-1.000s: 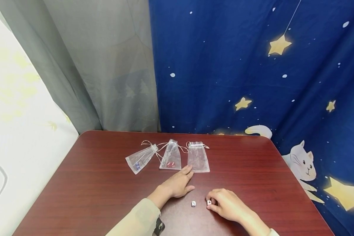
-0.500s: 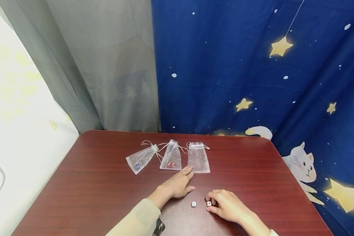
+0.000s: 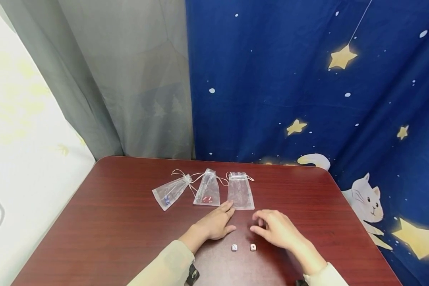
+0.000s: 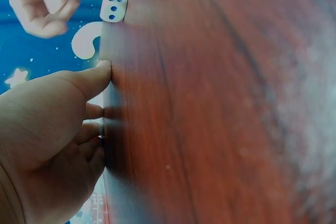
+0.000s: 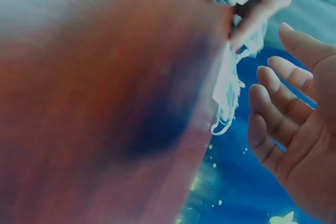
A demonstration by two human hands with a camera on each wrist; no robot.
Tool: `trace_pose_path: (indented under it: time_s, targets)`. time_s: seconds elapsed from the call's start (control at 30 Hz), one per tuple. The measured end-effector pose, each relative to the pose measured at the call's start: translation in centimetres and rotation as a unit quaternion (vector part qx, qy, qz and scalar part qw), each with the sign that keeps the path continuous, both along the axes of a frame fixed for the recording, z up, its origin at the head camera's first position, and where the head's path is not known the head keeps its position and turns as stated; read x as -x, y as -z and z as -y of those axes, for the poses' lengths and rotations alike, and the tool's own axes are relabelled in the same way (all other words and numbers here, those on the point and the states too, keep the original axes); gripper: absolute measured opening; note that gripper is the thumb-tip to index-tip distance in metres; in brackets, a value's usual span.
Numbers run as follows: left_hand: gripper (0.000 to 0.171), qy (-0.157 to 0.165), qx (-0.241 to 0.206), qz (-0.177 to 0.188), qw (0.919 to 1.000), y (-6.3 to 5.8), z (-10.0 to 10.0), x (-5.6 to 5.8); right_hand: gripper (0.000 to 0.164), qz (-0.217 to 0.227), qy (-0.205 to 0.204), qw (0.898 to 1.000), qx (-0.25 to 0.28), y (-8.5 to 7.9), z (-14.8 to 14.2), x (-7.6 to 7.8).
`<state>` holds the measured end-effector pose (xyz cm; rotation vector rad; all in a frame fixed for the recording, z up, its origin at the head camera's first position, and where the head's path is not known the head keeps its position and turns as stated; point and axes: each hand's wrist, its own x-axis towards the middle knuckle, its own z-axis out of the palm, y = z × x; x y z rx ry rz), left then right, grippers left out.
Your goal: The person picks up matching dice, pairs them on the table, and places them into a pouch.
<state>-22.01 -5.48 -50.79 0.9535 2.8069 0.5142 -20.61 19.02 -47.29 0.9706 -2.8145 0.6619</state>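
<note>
Two white dice lie side by side on the table: the left die [image 3: 234,248] and the right die [image 3: 253,247]. My right hand [image 3: 277,228] hovers above the table just beyond the right die, fingers loosely bent and holding nothing; the right wrist view shows its empty palm. My left hand [image 3: 214,223] rests on the tabletop with its fingers extended, fingertips at the lower corner of a flat sheer drawstring bag [image 3: 240,192]. A middle sheer bag [image 3: 208,184] has red dice [image 3: 207,200] inside, and a left sheer bag [image 3: 173,190] contains blue dice [image 3: 167,200].
The dark red wooden table [image 3: 111,222] ends at a back edge before a grey curtain [image 3: 139,79] and a blue star-patterned curtain [image 3: 264,79]. The bags lie in a row near that back edge, their white drawstrings spread out.
My right hand has let go of the right die and lifted away from it, toward the back of the table. The die stays in place. My left hand has not moved.
</note>
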Motion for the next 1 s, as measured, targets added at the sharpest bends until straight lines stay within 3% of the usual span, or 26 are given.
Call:
trace_pose_path:
  time_s: [0.13, 0.33, 0.53, 0.67, 0.83, 1.0]
  targets:
    - [0.061, -0.002, -0.002, 0.002, 1.0, -0.1, 0.0, 0.1, 0.014, -0.008, 0.049, 0.998, 0.025, -0.2, 0.5, 2.6]
    - [0.061, -0.006, -0.004, 0.006, 1.0, -0.1, 0.0, 0.0, 0.011, 0.021, 0.118, 0.992, 0.032, 0.4, 1.1, 6.3]
    - [0.061, -0.011, -0.002, 0.011, 0.9999, 0.1, -0.1, -0.1, 0.015, 0.038, 0.181, 0.982, 0.044, 1.4, 1.8, 8.8]
    - [0.062, -0.015, -0.011, 0.018, 0.9997, 0.2, -0.1, 0.0, 0.021, 0.073, 0.224, 0.971, 0.047, 1.9, 2.3, 9.9]
    - [0.067, -0.041, -0.088, 0.041, 0.9944, 0.3, -0.1, 0.4, 0.02, 0.114, 0.257, 0.958, 0.057, 2.8, 2.6, 10.9]
    - [0.067, -0.091, -0.194, 0.057, 0.9751, 0.3, -0.2, 1.2, 0.017, 0.145, 0.268, 0.948, 0.09, 3.2, 2.9, 11.4]
